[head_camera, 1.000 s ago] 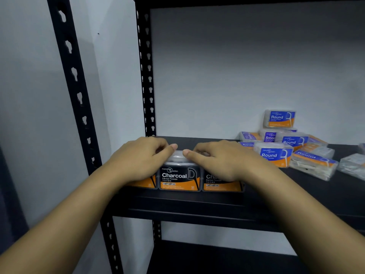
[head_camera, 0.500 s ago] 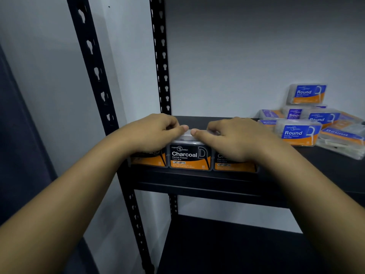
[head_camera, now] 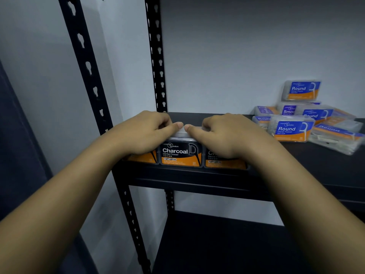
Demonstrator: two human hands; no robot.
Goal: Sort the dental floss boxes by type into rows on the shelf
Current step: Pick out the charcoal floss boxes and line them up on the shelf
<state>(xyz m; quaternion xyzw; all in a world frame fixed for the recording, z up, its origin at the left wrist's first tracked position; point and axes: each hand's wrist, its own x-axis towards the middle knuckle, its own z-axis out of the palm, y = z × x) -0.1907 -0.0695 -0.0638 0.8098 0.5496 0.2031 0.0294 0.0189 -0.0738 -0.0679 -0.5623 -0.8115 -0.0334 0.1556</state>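
Both hands, left and right, pressed flat, fingers uncurled, atop three Charcoal flosser boxes at the shelf's front-left edge.

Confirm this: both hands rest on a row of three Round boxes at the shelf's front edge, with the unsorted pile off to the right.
Not quite. The head view shows the row is Charcoal boxes, black and orange, not Round. The rest holds: left hand and right hand rest on it at the shelf's front edge, unsorted pile to the right.
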